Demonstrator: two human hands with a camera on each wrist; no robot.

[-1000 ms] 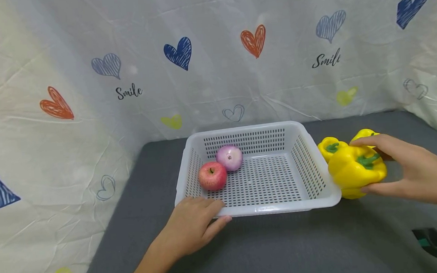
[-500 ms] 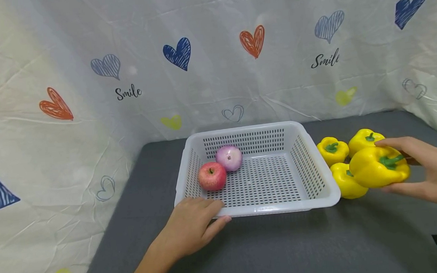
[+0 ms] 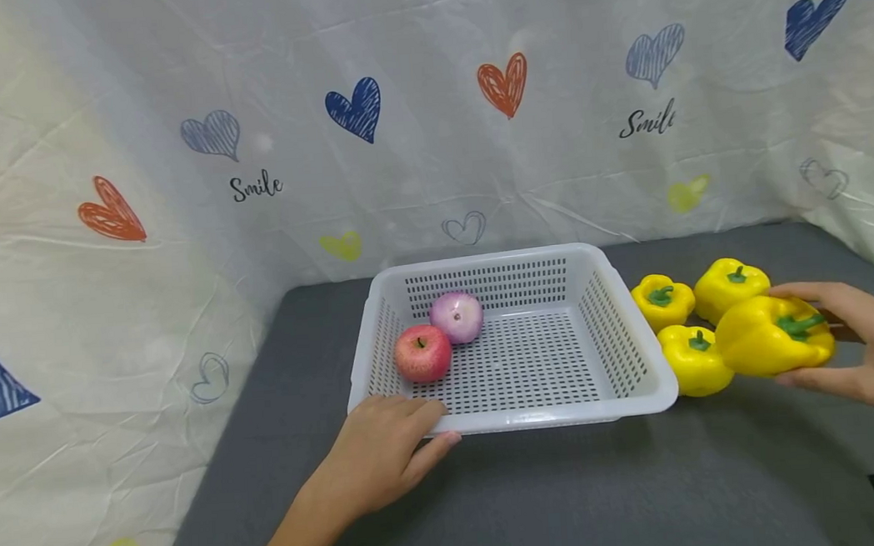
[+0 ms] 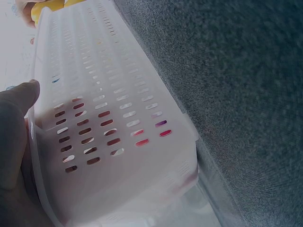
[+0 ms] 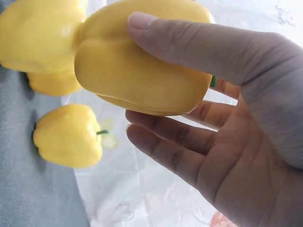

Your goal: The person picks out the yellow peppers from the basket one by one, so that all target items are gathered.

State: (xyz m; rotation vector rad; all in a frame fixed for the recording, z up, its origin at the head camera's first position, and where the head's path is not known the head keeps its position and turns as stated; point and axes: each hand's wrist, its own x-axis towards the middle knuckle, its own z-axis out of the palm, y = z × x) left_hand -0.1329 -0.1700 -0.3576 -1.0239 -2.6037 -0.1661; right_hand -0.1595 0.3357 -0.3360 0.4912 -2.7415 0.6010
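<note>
My right hand [image 3: 873, 346] holds a yellow bell pepper [image 3: 764, 336] on its side, green stem toward the palm. In the right wrist view the thumb [image 5: 184, 42] lies across the held pepper [image 5: 142, 71], with fingers on its other side. At the near left corner of a white perforated basket [image 3: 529, 419], my left hand [image 3: 384, 452] grips the rim. The left wrist view shows the thumb [image 4: 21, 97] outside the basket wall [image 4: 118, 165], and finger shapes show through its holes. Inside the basket, a red apple [image 3: 423, 354] touches a purple onion [image 3: 457, 317].
Right of the basket stand three more yellow peppers: one at the back left [image 3: 662, 301], one at the back right [image 3: 731, 287] and one in front [image 3: 694, 362]. A dark grey cloth [image 3: 570, 490] covers the table. Behind it hangs a white sheet [image 3: 416, 174] with printed hearts.
The right hand has carried its pepper rightward, away from the basket's right edge, uncovering the peppers behind. The left hand, basket, apple and onion have stayed in place.
</note>
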